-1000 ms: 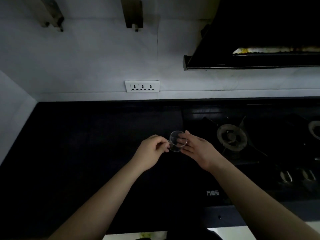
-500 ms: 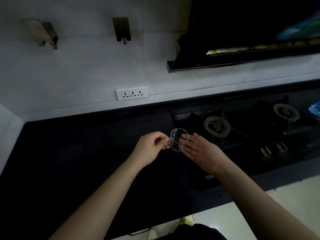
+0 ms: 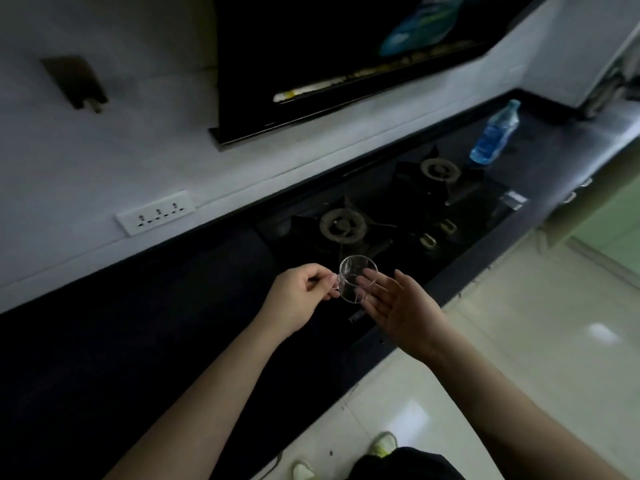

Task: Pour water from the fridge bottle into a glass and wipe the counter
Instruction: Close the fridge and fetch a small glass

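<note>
Left hand [image 3: 304, 296] pinches glass [image 3: 356, 284] by its handle above counter [image 3: 138, 323]; right hand [image 3: 398, 306], fingers now spread, lets go. Bottle [image 3: 495, 135] waits beyond stove [image 3: 381, 220], newly in sight — pour's next, prob.

Both forearms are bare to the frame edge, with no sleeve, watch or ring visible on the left hand [image 3: 300, 299] or the right hand [image 3: 403, 313]. The feet wear pale yellow-green shoes [image 3: 383, 443] with lighter toe caps. A dark garment [image 3: 401, 464], black in this dim light, covers the lower body.
</note>
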A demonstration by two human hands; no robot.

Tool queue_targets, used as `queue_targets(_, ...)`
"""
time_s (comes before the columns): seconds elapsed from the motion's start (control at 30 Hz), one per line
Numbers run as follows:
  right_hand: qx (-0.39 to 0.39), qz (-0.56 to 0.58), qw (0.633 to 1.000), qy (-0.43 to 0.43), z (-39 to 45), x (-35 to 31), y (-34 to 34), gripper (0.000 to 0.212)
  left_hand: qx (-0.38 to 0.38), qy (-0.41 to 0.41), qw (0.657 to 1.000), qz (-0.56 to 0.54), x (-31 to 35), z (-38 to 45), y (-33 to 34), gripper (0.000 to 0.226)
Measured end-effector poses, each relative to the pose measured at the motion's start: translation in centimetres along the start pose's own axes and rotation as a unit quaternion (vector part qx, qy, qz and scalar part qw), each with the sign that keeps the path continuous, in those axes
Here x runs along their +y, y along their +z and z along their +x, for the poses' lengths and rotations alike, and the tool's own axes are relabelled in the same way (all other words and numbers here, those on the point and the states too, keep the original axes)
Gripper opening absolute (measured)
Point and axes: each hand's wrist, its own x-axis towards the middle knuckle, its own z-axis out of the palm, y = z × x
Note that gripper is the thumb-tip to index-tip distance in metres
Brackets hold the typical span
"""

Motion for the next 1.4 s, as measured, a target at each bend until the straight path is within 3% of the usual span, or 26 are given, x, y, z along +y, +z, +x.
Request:
queue_targets(0.27,0.077,0.104,0.988,-0.08,-4.2,-3.4,-7.8,0.068,-0.101,0.042,0.994,0.017,4.5,2.8,8.6,0.012)
queue_targets(0.63,0.14,0.231,0.951,-0.149,-11.3,-8.3,-21.2,0.07,-0.216,0.073,0.973,0.029,10.4,4.0,24.6,0.016)
queue_targets(0.8,0.157,0.266,0.936,-0.171,-13.8,-10.0,-25.8,0.069,-0.235,0.082,0.967,0.048,12.2,4.2,30.6,0.017)
queue_targets(1.13,0.181,0.304,0.913,-0.205,-15.1,-13.8,-31.0,0.069,-0.262,0.1,0.958,0.05,15.1,6.8,38.1,0.016)
queue_targets(1.4,0.215,0.303,0.897,-0.241,-12.0,-18.6,-33.9,0.067,-0.324,0.11,0.94,0.015,17.0,14.0,42.5,0.015)
